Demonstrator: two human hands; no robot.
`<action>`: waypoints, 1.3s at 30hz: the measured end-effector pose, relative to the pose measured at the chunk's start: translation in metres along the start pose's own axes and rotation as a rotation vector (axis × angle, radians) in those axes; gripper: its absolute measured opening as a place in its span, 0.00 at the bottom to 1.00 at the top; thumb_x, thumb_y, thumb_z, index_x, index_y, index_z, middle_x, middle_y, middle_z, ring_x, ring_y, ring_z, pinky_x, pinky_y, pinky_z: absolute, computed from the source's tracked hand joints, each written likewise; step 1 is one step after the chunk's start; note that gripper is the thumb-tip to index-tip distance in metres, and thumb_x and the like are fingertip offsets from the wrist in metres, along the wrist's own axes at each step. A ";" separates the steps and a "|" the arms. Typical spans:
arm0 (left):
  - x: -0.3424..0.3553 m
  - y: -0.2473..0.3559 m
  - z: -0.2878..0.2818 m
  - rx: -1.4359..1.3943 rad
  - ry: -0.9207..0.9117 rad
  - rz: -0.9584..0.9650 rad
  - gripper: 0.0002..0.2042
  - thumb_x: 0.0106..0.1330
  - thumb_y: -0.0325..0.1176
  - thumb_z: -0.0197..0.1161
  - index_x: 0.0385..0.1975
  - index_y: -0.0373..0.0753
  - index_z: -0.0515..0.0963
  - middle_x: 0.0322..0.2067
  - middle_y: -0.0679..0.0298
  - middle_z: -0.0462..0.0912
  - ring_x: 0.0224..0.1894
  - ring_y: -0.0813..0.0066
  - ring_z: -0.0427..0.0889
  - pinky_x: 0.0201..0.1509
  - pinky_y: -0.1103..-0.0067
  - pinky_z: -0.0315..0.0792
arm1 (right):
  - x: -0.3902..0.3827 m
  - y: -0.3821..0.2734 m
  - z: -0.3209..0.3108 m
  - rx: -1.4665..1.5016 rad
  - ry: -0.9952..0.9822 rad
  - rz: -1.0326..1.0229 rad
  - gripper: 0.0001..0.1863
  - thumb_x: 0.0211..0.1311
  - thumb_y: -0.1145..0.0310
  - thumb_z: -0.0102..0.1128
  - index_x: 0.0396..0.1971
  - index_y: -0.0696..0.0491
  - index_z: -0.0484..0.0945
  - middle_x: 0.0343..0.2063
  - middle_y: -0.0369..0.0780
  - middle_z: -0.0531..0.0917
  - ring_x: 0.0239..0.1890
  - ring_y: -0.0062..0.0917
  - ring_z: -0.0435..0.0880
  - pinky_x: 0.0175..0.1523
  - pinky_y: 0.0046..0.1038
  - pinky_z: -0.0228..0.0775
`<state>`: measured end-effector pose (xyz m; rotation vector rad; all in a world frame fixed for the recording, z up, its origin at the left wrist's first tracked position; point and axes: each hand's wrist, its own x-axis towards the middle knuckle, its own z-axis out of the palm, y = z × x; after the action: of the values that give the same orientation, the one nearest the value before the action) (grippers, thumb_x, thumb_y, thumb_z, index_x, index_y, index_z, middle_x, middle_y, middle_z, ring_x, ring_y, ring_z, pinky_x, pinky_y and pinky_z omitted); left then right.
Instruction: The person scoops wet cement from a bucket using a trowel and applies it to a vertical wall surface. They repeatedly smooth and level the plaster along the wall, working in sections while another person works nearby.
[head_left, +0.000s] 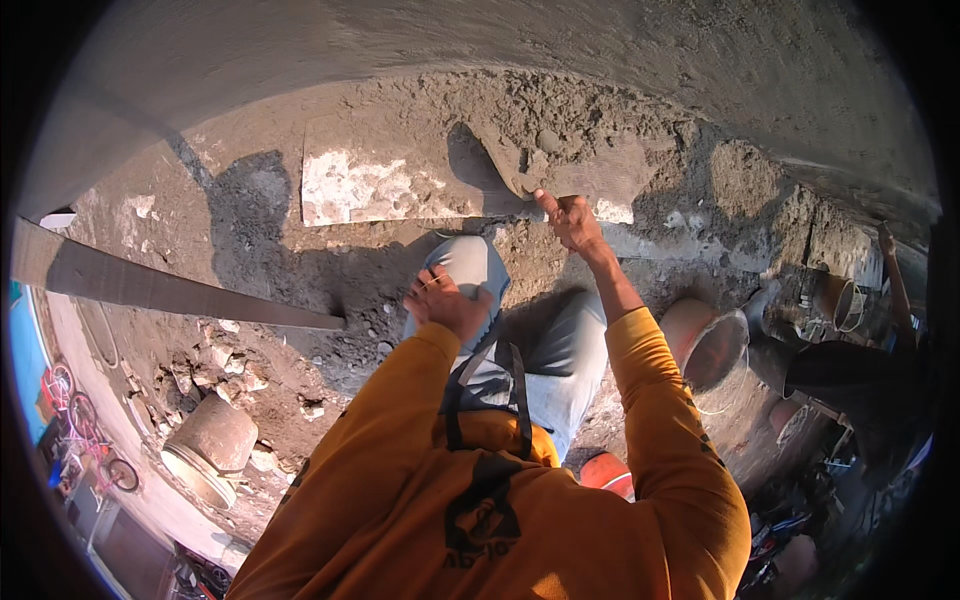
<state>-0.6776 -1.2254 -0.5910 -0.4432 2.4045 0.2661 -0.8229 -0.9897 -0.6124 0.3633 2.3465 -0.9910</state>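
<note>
My right hand [572, 224] is closed round the handle end of a mortar-coated trowel [508, 165]. Its blade lies against a heap of wet grey mortar [590, 125] at the foot of the wall. Under the mortar, a flat board [345, 192] shows pale and whitish at its left end. My left hand [450, 302] rests on my bent left knee [470, 262], fingers spread and holding nothing. A thin yellowish band shows on one finger.
A plastered wall [450, 35] curves across the far side. A slanting plank [180, 285] stands at left, near rubble and a dirty bucket [212, 445]. Another bucket [705, 342] lies to my right. Beyond it works another person [850, 370]. Bicycles [85, 425] stand far left.
</note>
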 end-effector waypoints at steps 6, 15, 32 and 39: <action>-0.003 0.008 -0.027 0.002 -0.174 -0.013 0.55 0.56 0.66 0.64 0.74 0.30 0.54 0.73 0.39 0.56 0.75 0.40 0.56 0.75 0.46 0.50 | -0.048 -0.036 0.066 -0.445 -0.212 -0.063 0.44 0.66 0.25 0.45 0.39 0.55 0.89 0.40 0.56 0.87 0.50 0.50 0.86 0.57 0.48 0.76; -0.001 0.003 -0.010 0.013 -0.025 -0.003 0.54 0.53 0.67 0.66 0.70 0.30 0.58 0.64 0.43 0.65 0.69 0.41 0.63 0.69 0.45 0.56 | -0.042 -0.032 0.070 -0.260 -0.141 0.026 0.42 0.65 0.26 0.50 0.37 0.55 0.88 0.37 0.54 0.88 0.48 0.50 0.87 0.55 0.46 0.77; 0.003 -0.006 -0.010 -0.032 -0.029 -0.049 0.47 0.54 0.61 0.62 0.66 0.29 0.63 0.60 0.42 0.69 0.66 0.43 0.66 0.65 0.48 0.59 | 0.058 -0.066 0.067 -0.362 0.290 0.067 0.41 0.66 0.29 0.50 0.31 0.59 0.87 0.36 0.57 0.87 0.45 0.53 0.87 0.51 0.47 0.78; 0.002 -0.008 -0.022 -0.069 -0.086 0.013 0.45 0.57 0.61 0.60 0.67 0.31 0.62 0.60 0.43 0.69 0.65 0.45 0.68 0.65 0.49 0.60 | 0.004 -0.078 0.090 1.029 -0.007 0.544 0.37 0.61 0.24 0.54 0.20 0.47 0.68 0.13 0.34 0.69 0.13 0.21 0.71 0.16 0.29 0.62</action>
<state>-0.6888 -1.2401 -0.5765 -0.4382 2.3205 0.3674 -0.8257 -1.1083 -0.6221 1.2771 1.3927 -1.7892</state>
